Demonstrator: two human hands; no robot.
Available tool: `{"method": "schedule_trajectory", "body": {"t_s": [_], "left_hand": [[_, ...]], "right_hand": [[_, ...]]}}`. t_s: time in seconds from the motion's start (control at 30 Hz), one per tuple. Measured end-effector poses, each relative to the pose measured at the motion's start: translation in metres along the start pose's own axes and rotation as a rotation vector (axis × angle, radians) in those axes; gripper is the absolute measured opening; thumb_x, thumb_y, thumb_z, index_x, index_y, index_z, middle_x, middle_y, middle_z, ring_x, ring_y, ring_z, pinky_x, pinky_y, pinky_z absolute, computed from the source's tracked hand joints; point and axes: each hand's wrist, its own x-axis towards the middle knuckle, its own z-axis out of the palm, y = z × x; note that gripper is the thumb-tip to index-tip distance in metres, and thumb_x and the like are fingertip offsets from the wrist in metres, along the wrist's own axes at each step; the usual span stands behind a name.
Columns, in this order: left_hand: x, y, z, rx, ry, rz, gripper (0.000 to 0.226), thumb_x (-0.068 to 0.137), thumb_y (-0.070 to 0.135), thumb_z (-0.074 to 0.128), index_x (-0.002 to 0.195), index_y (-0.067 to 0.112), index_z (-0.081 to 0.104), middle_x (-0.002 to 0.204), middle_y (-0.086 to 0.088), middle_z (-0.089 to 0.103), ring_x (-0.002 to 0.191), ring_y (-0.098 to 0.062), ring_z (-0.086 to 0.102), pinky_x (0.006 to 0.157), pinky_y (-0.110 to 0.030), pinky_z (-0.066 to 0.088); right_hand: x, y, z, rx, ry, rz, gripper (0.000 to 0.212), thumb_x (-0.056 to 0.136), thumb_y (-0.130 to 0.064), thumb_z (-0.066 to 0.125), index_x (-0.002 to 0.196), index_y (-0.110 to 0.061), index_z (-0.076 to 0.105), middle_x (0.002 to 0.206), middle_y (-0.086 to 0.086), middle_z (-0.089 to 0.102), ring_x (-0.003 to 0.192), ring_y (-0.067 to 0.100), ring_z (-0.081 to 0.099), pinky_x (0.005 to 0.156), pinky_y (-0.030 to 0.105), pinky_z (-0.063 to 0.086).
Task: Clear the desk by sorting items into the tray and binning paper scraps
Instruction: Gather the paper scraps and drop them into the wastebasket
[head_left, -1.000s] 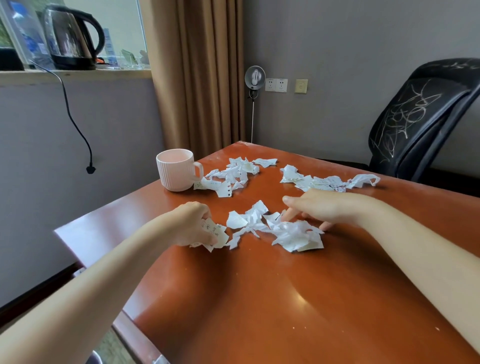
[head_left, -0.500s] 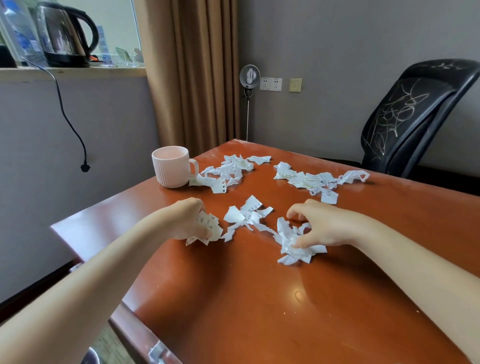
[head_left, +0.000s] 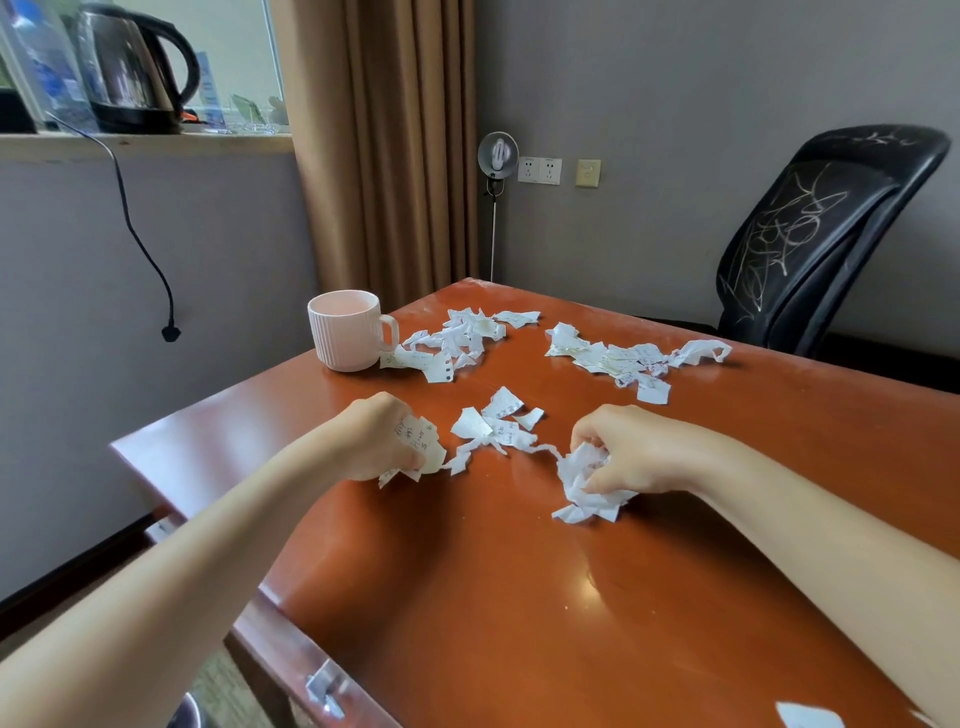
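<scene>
Torn white paper scraps lie on a reddish-brown desk (head_left: 519, 597). My left hand (head_left: 379, 436) grips a bunch of written-on scraps (head_left: 418, 447) at the desk's left middle. My right hand (head_left: 634, 452) clutches a crumpled wad of scraps (head_left: 584, 488) against the desktop. Between the two hands lies a small loose pile of scraps (head_left: 496, 426). Two more piles sit farther back: one beside the mug (head_left: 457, 340) and one at the back right (head_left: 631, 358). No tray or bin is in view.
A pink ribbed mug (head_left: 345, 330) stands at the desk's back left. A black office chair (head_left: 821, 234) is behind the desk on the right. A kettle (head_left: 135, 67) sits on the window ledge, its cord hanging down. One scrap (head_left: 808, 716) lies at the near right edge.
My right hand has curled from flat over the scraps into a fist, bunching them into a wad and drawing them toward me. My left hand keeps gripping its scraps.
</scene>
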Motion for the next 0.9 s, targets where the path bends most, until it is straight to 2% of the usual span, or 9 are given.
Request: {"method": "schedule_trajectory", "body": {"t_s": [0.1, 0.17, 0.27, 0.37, 0.47, 0.53, 0.7, 0.8, 0.9], "left_hand": [[-0.004, 0.0, 0.0, -0.016, 0.006, 0.006, 0.052, 0.085, 0.028, 0.066, 0.13, 0.009, 0.05, 0.125, -0.009, 0.055, 0.099, -0.02, 0.052, 0.063, -0.018, 0.038], [-0.006, -0.002, 0.0, -0.018, 0.007, 0.004, 0.053, 0.085, 0.028, 0.066, 0.131, 0.009, 0.049, 0.125, -0.009, 0.055, 0.104, -0.022, 0.054, 0.066, -0.019, 0.04], [-0.009, -0.004, -0.001, -0.025, 0.015, 0.004, 0.052, 0.085, 0.028, 0.067, 0.13, 0.009, 0.05, 0.123, -0.008, 0.056, 0.097, -0.02, 0.052, 0.066, -0.02, 0.04], [-0.012, -0.005, -0.003, -0.065, 0.017, 0.019, 0.044, 0.085, 0.027, 0.066, 0.123, 0.008, 0.055, 0.114, -0.008, 0.058, 0.09, -0.019, 0.051, 0.061, -0.02, 0.04], [-0.014, -0.008, -0.006, -0.149, 0.033, 0.042, 0.018, 0.084, 0.025, 0.067, 0.089, 0.009, 0.061, 0.09, -0.006, 0.06, 0.073, -0.016, 0.05, 0.057, -0.02, 0.037], [-0.017, -0.011, -0.01, -0.217, 0.055, 0.052, 0.02, 0.083, 0.023, 0.068, 0.075, 0.009, 0.057, 0.08, -0.005, 0.055, 0.066, -0.014, 0.045, 0.056, -0.023, 0.033], [-0.03, -0.022, -0.029, -0.499, 0.126, 0.087, 0.009, 0.083, 0.018, 0.068, 0.089, 0.012, 0.065, 0.085, 0.0, 0.063, 0.066, -0.01, 0.053, 0.052, -0.017, 0.04], [-0.04, -0.033, -0.041, -0.597, 0.199, 0.11, 0.014, 0.084, 0.014, 0.067, 0.096, 0.008, 0.068, 0.079, -0.001, 0.065, 0.051, 0.0, 0.055, 0.046, -0.011, 0.04], [-0.052, -0.05, -0.053, -0.697, 0.244, 0.108, 0.008, 0.085, 0.013, 0.066, 0.092, 0.014, 0.07, 0.077, 0.001, 0.067, 0.047, 0.005, 0.053, 0.045, -0.008, 0.039]], "right_hand": [[-0.002, -0.001, -0.001, 0.015, 0.006, 0.008, 0.024, 0.081, -0.009, 0.063, 0.104, -0.014, 0.061, 0.107, 0.009, 0.059, 0.078, 0.018, 0.052, 0.061, 0.028, 0.043], [-0.003, -0.001, 0.0, 0.034, 0.011, -0.008, 0.022, 0.081, -0.009, 0.064, 0.099, -0.021, 0.061, 0.116, 0.001, 0.056, 0.099, 0.021, 0.058, 0.077, 0.033, 0.052], [-0.004, -0.001, -0.002, 0.058, 0.019, -0.051, 0.021, 0.083, -0.014, 0.067, 0.08, -0.03, 0.053, 0.122, -0.004, 0.052, 0.113, 0.02, 0.052, 0.084, 0.032, 0.048], [-0.003, -0.002, -0.012, 0.074, 0.036, -0.076, 0.017, 0.085, -0.017, 0.067, 0.08, -0.028, 0.054, 0.109, -0.004, 0.053, 0.102, 0.017, 0.052, 0.078, 0.028, 0.043], [-0.004, -0.009, -0.026, 0.159, 0.053, -0.092, 0.029, 0.084, -0.018, 0.069, 0.064, -0.028, 0.05, 0.076, -0.004, 0.047, 0.071, 0.011, 0.047, 0.063, 0.023, 0.039], [-0.005, -0.015, -0.032, 0.242, 0.059, -0.095, 0.035, 0.084, -0.018, 0.069, 0.06, -0.03, 0.046, 0.068, -0.01, 0.038, 0.066, 0.007, 0.041, 0.062, 0.021, 0.035], [-0.004, -0.04, -0.044, 0.421, 0.064, -0.145, 0.041, 0.086, -0.016, 0.067, 0.052, -0.026, 0.047, 0.061, -0.011, 0.037, 0.059, 0.006, 0.04, 0.058, 0.018, 0.032], [0.004, -0.062, -0.051, 0.428, 0.086, -0.196, 0.035, 0.086, -0.02, 0.067, 0.057, -0.021, 0.049, 0.065, -0.007, 0.043, 0.064, 0.01, 0.047, 0.062, 0.018, 0.037], [0.017, -0.088, -0.058, 0.455, 0.079, -0.253, 0.02, 0.086, -0.022, 0.067, 0.075, -0.006, 0.063, 0.091, 0.011, 0.059, 0.093, 0.021, 0.06, 0.068, 0.015, 0.042]]}}
